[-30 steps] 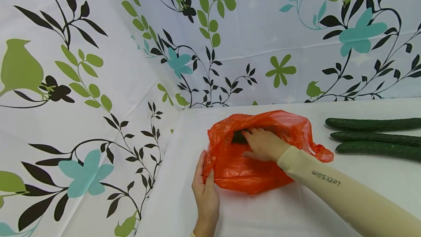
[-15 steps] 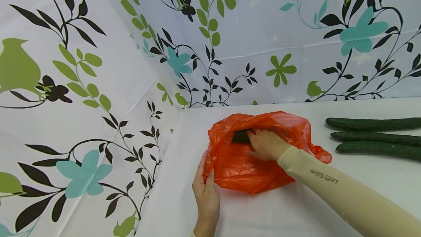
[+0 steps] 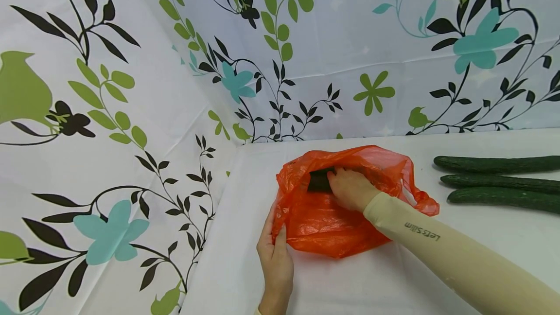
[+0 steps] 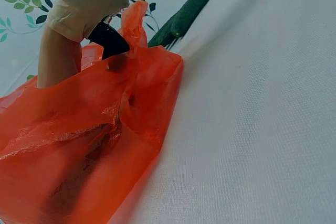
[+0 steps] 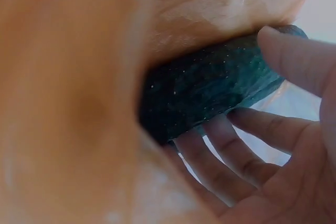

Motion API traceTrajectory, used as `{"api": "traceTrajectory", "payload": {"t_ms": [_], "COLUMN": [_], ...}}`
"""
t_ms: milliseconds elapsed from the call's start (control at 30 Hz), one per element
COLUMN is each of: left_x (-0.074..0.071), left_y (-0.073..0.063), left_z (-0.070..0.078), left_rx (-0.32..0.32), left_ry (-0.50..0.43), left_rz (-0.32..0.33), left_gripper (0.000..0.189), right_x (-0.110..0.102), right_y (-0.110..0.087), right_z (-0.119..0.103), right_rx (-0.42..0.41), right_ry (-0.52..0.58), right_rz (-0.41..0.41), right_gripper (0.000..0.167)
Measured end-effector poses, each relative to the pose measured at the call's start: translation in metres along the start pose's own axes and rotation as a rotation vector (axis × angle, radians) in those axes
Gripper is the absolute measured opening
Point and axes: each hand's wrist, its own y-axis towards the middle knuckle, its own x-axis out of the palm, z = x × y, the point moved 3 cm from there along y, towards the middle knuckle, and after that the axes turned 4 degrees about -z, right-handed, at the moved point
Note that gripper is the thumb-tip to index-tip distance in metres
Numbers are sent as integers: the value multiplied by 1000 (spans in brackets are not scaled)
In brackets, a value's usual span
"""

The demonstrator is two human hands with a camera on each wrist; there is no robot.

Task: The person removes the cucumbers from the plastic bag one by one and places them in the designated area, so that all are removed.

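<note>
In the head view a red plastic bag (image 3: 323,230) lies on the white table with its mouth facing me. My left hand (image 3: 276,261) holds the left edge of that mouth, thumb in front and fingers behind the film. Reaching inside from the right, my right hand (image 3: 352,189) grips a dark green cucumber (image 3: 319,182). In the right wrist view the thumb (image 5: 294,59) lies over the cucumber and the other fingers (image 5: 231,150) come up along its lower side. Red film hides the cucumber's far end.
Several more cucumbers show: a far one (image 3: 494,164), a middle one (image 3: 498,182) and a near one (image 3: 503,199) lie side by side right of the bag. A patterned curtain (image 3: 332,52) stands behind and left of the white tabletop (image 3: 350,286).
Inside the bag, my right hand has shifted slightly and its fingers have drawn in, so more of the cucumber shows left of them. My left hand stays at the bag's edge.
</note>
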Motion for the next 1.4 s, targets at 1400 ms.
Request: {"api": "traceTrajectory", "payload": {"t_ms": [1400], "left_x": [1], "left_y": [1], "left_z": [5], "left_rx": [29], "left_ry": [43], "left_rz": [17], "left_gripper": [47], "right_x": [4], "right_y": [-3], "right_z": [-10], "right_rx": [-24], "right_ry": [-208], "right_rz": [163], "right_gripper": [14]}}
